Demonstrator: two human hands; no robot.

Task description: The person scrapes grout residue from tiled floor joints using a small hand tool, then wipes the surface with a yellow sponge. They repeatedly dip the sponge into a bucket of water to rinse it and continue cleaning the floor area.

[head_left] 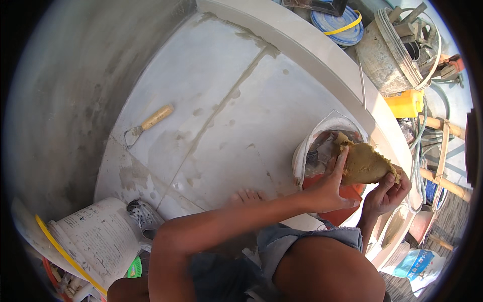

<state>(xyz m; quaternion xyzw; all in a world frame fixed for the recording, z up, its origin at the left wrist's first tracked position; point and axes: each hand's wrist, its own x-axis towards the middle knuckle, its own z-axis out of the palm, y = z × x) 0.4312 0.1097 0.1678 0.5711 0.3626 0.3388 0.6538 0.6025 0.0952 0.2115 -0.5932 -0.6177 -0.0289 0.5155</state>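
A worn yellow-brown sponge [366, 165] with ragged edges is held above an open white bucket [300, 158] on the right. My right hand [388, 195] pinches the sponge's right corner between thumb and fingers. At its left end, the fingers of my left hand [333, 182] lie against the sponge, gripping it, with the thumb apart and lower. Something dark and grey shows inside the bucket, partly hidden by the sponge. Beneath my hands is a red-orange surface [336, 214], mostly covered by my left hand and arm.
A scraper with a wooden handle [157, 117] lies on the grey tiled floor [216, 75]. At lower left are a large white bucket [95, 239] and a grey clog [143, 214]. Beyond a raised ledge [297, 32] stand a tool-filled bucket [385, 55] and a yellow container [405, 103].
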